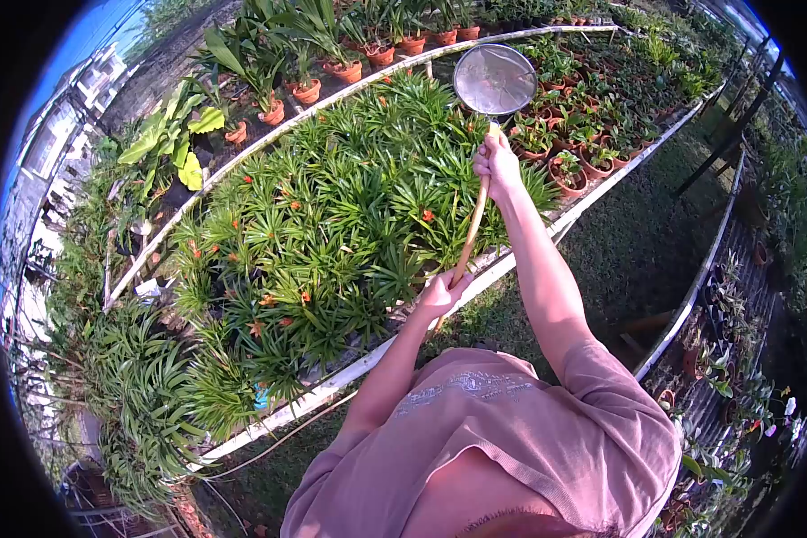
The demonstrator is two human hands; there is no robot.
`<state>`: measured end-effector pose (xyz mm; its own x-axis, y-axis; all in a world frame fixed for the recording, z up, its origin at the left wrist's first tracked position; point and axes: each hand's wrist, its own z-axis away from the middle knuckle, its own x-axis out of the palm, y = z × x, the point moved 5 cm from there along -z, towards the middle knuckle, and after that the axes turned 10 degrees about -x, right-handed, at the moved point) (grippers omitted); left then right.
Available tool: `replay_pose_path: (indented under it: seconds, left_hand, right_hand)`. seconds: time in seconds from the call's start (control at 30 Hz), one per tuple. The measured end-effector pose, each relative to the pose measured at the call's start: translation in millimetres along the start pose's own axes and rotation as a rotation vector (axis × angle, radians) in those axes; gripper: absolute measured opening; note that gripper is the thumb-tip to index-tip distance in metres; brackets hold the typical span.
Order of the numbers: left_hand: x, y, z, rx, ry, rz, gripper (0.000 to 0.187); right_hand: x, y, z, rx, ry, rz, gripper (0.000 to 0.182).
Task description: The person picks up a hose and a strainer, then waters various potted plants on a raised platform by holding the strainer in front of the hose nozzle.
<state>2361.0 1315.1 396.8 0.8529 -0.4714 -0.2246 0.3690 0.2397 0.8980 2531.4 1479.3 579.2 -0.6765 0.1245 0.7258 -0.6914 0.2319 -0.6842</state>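
My right hand (pixel 498 163) is closed around the upper end of a tan garden hose (pixel 474 224), just below its round head. That head (pixel 495 81) is a wide, pale, see-through disc with a dark rim, held out over the plants. Lower down, my left hand (pixel 441 294) is wrapped around the same hose, near the white edge of the bed. Below and left of the hose spreads a dense bed of green strappy plants (pixel 332 211) with orange flowers. Potted plants (pixel 568 170) in terracotta pots stand to the right of the head.
A white rail (pixel 368 361) borders the bed in front of me. Large-leaved plants in clay pots (pixel 306 91) line the far side. Grass (pixel 619 242) runs along the right, with another plant bench (pixel 726 305) beyond it. A thin hose (pixel 287 437) trails near the rail.
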Motion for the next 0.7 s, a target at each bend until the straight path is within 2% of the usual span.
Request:
replay_pose_path:
  seconds: [0.1,0.2,0.43,0.47,0.57,0.6,0.63,0.7]
  left_hand:
    - [-14.3,2.4,27.6,0.026,0.123,0.1,0.046]
    - [-30.7,4.6,53.5,-0.029,0.187,0.015,0.047]
    - [-54.7,-37.8,100.7,-0.019,0.205,0.035,0.04]
    - [-58.0,-47.2,104.0,-0.012,0.263,0.04,0.049]
    - [-67.0,-74.3,112.5,-0.021,0.38,-0.006,0.051]
    - [-70.7,-99.9,109.3,-0.058,0.401,-0.033,0.053]
    - [-77.1,-93.2,129.5,-0.142,0.401,-0.097,0.052]
    - [-81.8,-131.8,152.8,-0.296,0.393,-0.043,0.048]
  right_hand:
    - [6.3,3.9,1.3,-0.016,-0.031,0.034,0.007]
    - [8.9,13.5,5.7,0.001,-0.026,0.016,0.006]
    - [48.5,41.8,40.3,0.047,-0.068,0.033,0.003]
    - [54.3,49.0,43.1,0.053,-0.077,0.032,0.003]
    - [67.7,65.7,44.7,0.079,-0.083,-0.005,0.003]
    - [71.8,66.9,40.1,0.099,-0.074,-0.026,0.003]
    - [74.5,66.2,32.4,0.12,-0.064,-0.046,0.003]
    - [79.8,53.0,9.8,0.097,-0.113,-0.071,0.002]
